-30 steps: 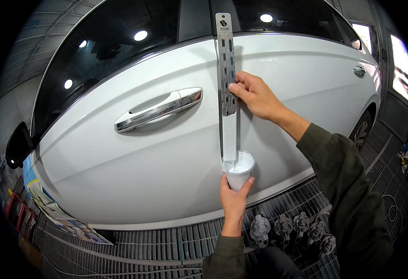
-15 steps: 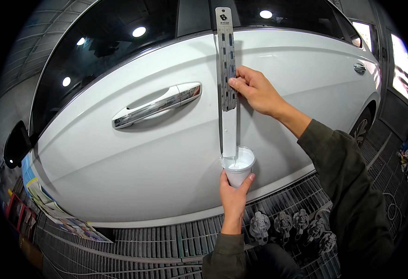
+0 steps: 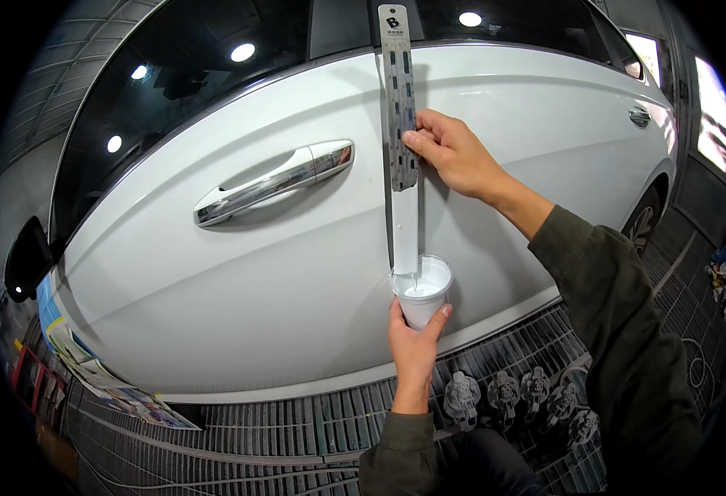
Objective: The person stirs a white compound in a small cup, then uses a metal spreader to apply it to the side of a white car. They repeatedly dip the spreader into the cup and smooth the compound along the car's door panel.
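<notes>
My right hand [image 3: 454,157] pinches a long, flat paint mixing stick [image 3: 400,112] by its edge, thumb in front. The stick stands nearly upright; its upper part is metal grey with slots, its lower part coated in white paint. From its lower end a thin strand of white paint runs down into a plastic cup [image 3: 423,310]. My left hand [image 3: 413,351] is wrapped round the cup from below, fingers at one side and thumb at the other. White paint [image 3: 422,289] shows inside the cup. Both are held in front of a white car door [image 3: 297,306].
A chrome door handle [image 3: 276,183] juts out left of the stick. Several spray guns [image 3: 503,395] stand low by the floor grating [image 3: 297,434]. Printed masking paper [image 3: 123,393] hangs at the car's lower left. A hose [image 3: 700,364] lies coiled at right.
The stick, cup and both hands sit slightly higher and further left in the picture, as does the car. My grip on both things is unchanged.
</notes>
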Demonstrator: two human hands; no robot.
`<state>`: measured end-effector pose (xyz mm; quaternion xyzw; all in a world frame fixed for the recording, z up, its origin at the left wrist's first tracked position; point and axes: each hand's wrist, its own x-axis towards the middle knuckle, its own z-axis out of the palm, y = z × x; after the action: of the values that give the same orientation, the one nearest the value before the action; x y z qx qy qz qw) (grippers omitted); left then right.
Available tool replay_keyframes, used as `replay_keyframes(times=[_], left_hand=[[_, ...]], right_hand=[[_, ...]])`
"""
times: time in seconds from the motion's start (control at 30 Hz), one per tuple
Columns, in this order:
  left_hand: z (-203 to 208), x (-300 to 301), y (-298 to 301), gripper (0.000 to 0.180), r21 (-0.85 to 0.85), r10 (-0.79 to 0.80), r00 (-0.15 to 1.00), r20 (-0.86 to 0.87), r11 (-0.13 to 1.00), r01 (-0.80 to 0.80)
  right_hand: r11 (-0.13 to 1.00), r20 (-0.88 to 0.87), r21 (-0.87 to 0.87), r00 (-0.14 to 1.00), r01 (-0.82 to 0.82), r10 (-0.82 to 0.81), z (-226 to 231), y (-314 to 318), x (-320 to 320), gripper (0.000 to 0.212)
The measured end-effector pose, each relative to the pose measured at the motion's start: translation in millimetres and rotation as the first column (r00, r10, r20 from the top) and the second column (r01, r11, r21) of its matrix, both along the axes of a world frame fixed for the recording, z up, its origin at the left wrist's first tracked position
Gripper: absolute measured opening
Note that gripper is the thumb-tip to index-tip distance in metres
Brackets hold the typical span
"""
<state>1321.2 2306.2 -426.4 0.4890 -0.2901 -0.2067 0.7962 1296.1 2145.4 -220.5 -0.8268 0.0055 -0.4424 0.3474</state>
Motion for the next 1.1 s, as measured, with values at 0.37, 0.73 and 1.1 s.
replay_keyframes(times=[0.37, 0.73, 1.1], left_hand=[[3.1, -4.0, -3.5, 0.057, -0.024, 0.010, 1.000, -0.019, 1.000, -0.010], [3.7, -1.8, -1.0, 0.056, -0.030, 0.003, 1.000, -0.016, 1.000, -0.003], [4.0, 1.7, 0.9, 0.063, -0.026, -0.020, 1.000, -0.024, 0.999, 0.019]], right_hand=[[1.000, 0.005, -0.020, 1.000, 0.009, -0.008, 2.3, -2.5, -4.4, 0.026], [0.951, -0.241, -0.211, 0.931, 0.225, -0.273, -73.1, 45.2, -41.5, 0.024], [0.973, -0.207, -0.095, 0.952, 0.211, -0.227, -79.3, 39.7, -35.8, 0.024]])
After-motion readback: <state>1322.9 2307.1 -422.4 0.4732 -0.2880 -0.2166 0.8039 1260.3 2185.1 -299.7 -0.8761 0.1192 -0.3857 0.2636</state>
